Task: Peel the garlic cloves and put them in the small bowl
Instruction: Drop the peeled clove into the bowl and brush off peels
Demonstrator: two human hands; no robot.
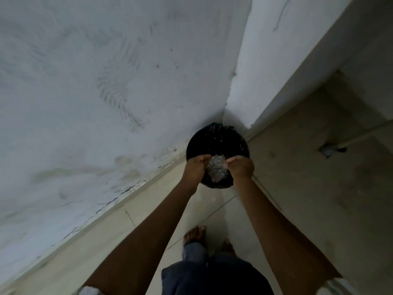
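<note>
I'm looking down on a black bin [217, 141] standing in the far corner, where the wall [106, 81] meets the tiled floor [297, 167]. Both arms reach out over it. My left hand [196, 167] and right hand [241, 167] are cupped toward each other above the bin's near half, fingers curled in. Between them they hold a pale clump of garlic skins [215, 168], which sits directly over the bin's opening. I can't tell how tightly the fingers close. Bare feet [194, 233] stand on the floor nearest me.
</note>
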